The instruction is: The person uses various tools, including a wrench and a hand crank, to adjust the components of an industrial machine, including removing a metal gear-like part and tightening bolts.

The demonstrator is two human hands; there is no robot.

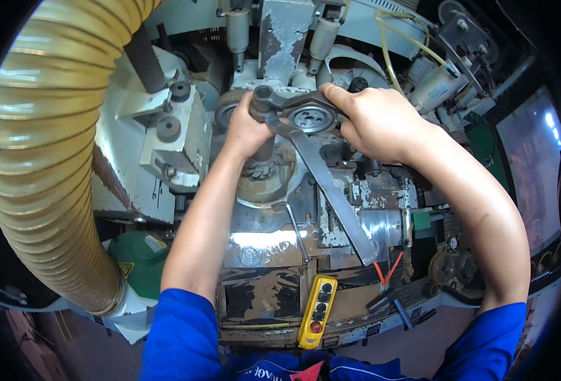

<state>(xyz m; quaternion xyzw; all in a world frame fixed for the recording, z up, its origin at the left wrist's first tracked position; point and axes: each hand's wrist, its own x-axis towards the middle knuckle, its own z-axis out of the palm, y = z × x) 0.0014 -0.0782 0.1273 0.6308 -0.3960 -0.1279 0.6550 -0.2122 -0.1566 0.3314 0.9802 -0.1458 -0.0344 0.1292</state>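
Note:
My left hand [249,131] is closed around an upright, hollow-topped metal spindle [263,100] on the machine. Right beside its fingers is the jaw end of a long flat steel wrench [332,190], which slants down to the right, toward me. A round metal disc with small holes [310,119] sits right of the spindle. Along the disc's far edge runs a dark metal tool [312,98], perhaps a second wrench. My right hand [382,124] has its fingers curled over this tool's right end; the exact grip is partly hidden.
A thick ribbed yellowish hose [46,152] fills the left side. Close to me lies a yellow push-button control box [317,311]. A thin hex key [296,232] and a T-shaped tool [388,301] rest on the worn machine bed [264,247]. Pneumatic cylinders [322,41] stand behind.

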